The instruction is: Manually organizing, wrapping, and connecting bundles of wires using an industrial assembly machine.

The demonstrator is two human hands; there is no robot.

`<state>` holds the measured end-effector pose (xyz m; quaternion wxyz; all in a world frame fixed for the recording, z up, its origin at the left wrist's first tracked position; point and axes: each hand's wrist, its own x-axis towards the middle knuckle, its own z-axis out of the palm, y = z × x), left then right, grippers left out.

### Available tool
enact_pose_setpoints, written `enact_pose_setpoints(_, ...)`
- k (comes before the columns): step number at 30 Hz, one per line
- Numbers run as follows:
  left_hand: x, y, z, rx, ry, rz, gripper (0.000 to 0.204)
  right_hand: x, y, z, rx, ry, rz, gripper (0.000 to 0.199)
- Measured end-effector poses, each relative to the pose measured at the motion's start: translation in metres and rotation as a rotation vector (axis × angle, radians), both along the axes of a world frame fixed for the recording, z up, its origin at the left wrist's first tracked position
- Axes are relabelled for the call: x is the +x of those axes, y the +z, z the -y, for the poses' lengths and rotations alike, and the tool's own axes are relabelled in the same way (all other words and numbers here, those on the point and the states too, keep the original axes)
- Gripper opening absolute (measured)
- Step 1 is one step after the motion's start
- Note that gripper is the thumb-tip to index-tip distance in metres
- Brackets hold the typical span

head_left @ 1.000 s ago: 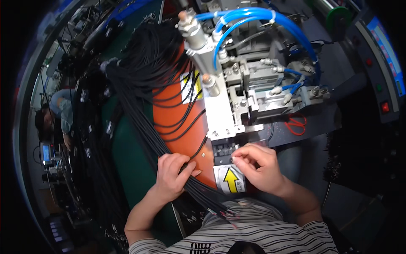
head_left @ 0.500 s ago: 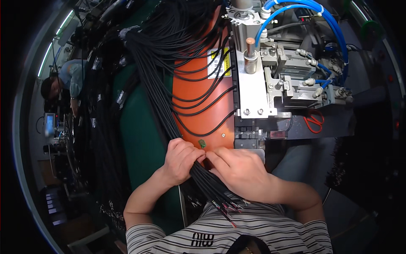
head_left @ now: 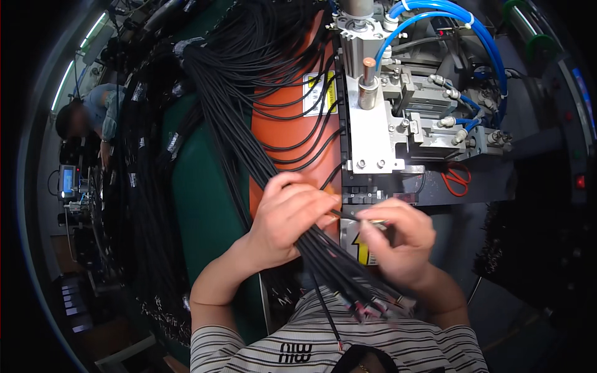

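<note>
My left hand [head_left: 287, 214] is closed around a thick bundle of black cables [head_left: 333, 261], above the orange panel [head_left: 273, 137]. Below that hand the bundle fans out toward my striped shirt, ending in stripped tips with coloured wires [head_left: 367, 309]. A single cable [head_left: 346, 215] runs from the fingers of my left hand across to my right hand [head_left: 401, 239], which pinches it near its end between thumb and fingers. Motion blurs the right fingertips a little. One loose cable [head_left: 326, 311] hangs apart from the bundle.
A pneumatic fixture with a metal plate [head_left: 372, 140] and blue air hoses [head_left: 476, 28] stands at the far right. Red-handled scissors [head_left: 457, 179] lie beside it. More dark cables [head_left: 146, 248] hang along the left. Another person [head_left: 99, 118] works at far left.
My hands were close together over the bundle. Now the right hand has moved right with one cable's end, and the left has risen slightly. The bundle's lower ends have swung right.
</note>
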<state>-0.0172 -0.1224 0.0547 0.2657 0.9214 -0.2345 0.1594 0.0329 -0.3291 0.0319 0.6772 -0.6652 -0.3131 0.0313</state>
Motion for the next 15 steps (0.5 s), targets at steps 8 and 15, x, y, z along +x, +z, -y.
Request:
enact_pose_setpoints(8, 0.014, -0.008, 0.032, -0.044, 0.005, 0.020, 0.024, 0.008, -0.012, 0.018, 0.143, 0.094, -0.655, 0.017)
enact_pose_setpoints(15, 0.018, -0.022, 0.028, -0.116, -0.081, -0.083, 0.060, 0.026, -0.016, 0.033, 0.085, 0.309, -0.979, 0.018)
